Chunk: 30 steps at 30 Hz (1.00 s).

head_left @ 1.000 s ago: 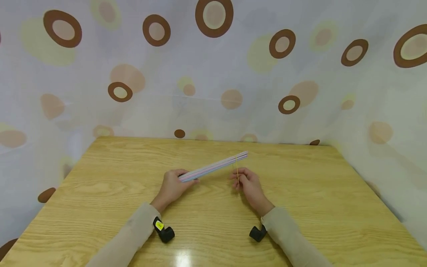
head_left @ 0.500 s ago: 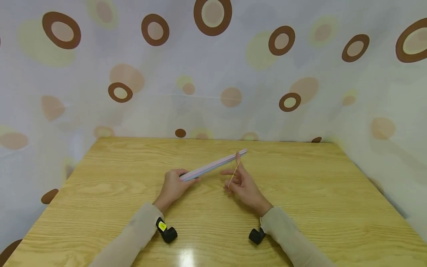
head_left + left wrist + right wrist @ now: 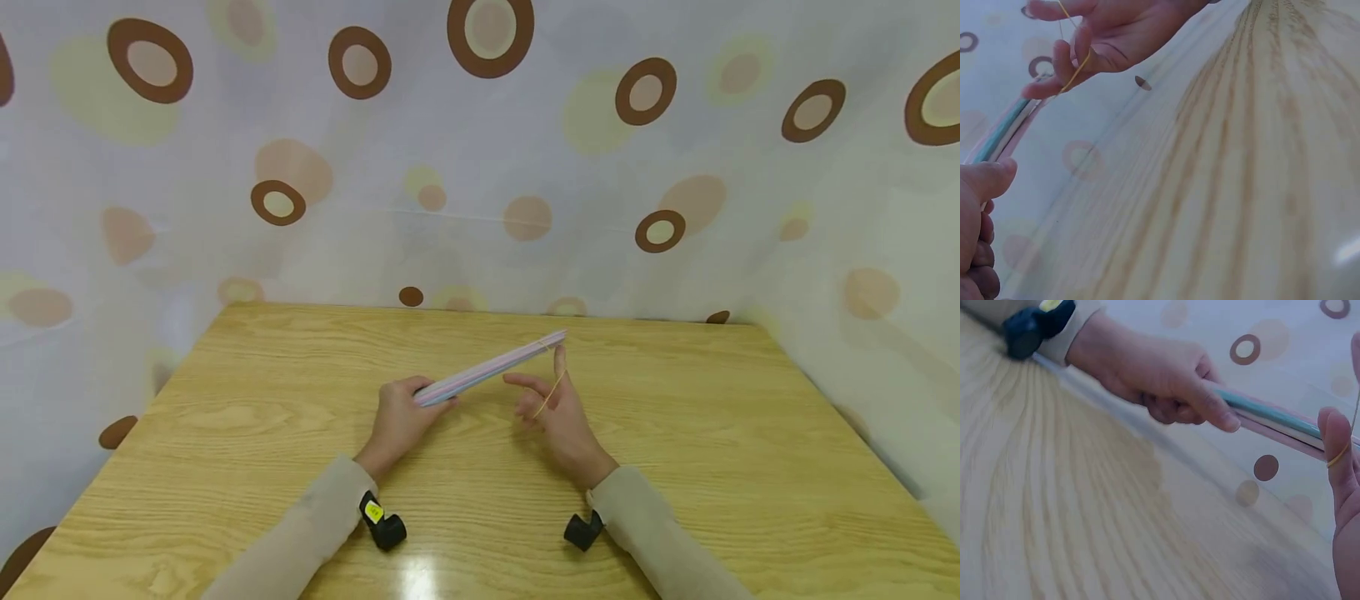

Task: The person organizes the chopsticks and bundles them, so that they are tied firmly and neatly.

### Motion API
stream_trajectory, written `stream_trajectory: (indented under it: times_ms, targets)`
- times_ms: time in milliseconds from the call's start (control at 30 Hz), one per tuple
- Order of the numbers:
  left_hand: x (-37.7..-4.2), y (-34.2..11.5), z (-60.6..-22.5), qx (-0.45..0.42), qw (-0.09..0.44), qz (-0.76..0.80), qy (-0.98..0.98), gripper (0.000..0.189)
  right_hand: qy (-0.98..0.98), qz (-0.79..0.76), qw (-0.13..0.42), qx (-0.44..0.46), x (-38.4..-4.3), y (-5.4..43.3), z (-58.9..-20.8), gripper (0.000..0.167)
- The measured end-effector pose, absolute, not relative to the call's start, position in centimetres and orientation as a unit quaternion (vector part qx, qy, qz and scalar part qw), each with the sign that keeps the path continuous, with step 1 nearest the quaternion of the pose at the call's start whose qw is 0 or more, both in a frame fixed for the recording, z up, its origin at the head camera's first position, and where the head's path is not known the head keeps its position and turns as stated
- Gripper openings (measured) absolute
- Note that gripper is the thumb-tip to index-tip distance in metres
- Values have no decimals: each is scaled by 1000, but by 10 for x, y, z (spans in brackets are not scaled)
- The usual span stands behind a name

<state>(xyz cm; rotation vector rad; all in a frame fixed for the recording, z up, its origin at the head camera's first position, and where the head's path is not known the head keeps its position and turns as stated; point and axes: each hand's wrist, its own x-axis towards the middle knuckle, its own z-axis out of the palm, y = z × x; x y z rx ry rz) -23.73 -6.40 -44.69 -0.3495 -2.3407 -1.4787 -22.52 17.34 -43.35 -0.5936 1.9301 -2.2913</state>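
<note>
My left hand point(image 3: 399, 423) grips the near end of a bundle of thin pastel drinking straws point(image 3: 486, 370), coloured pink, white and blue. The bundle slants up to the right over the table. Beside its far end is my right hand point(image 3: 567, 427), fingers spread and index finger pointing up right at the straws. A thin yellow rubber band point(image 3: 551, 395) stretches across the right hand's fingers, and a strand of it crosses the straws near their tip. In the left wrist view the band point(image 3: 1077, 75) runs between separate fingers of the right hand point(image 3: 1132, 37).
Below is a light wood-grain table point(image 3: 480, 500). A pale curtain point(image 3: 480, 267) with brown rings and dots stands behind it and along both sides. Each sleeve cuff carries a small black camera, on the left point(image 3: 386, 527) and on the right point(image 3: 581, 532).
My right hand's index finger has risen to the straws' far end and its fingers have spread, drawing the rubber band out at a slant. The left hand keeps its grip on the straws.
</note>
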Motion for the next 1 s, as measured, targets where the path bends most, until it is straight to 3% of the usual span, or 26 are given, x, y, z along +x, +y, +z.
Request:
stream_trajectory:
  times_ms: [167,467,633,800,900,1000]
  targets:
    - [-236,-64,-449,-129,178,-522,-824,23,565,-797,81,-196,-223,177,-430,79]
    - [-239,-68,-449,-148,176,-531,-816,25,501,-840,96,-186,-227,183,-425,70]
    - [-240,-70,-449,-176,166,-535,-809,24,386,-886,88,-240,-231,188,-430,40]
    - [-240,-72,-447,-202,153,-527,-811,23,325,-894,103,-291,-235,195,-432,65]
    - [-241,-73,-447,-214,156,-510,-818,24,321,-897,125,-277,-237,201,-430,89]
    - [-242,-75,-448,-231,168,-487,-825,24,311,-900,171,-254,-239,209,-428,100]
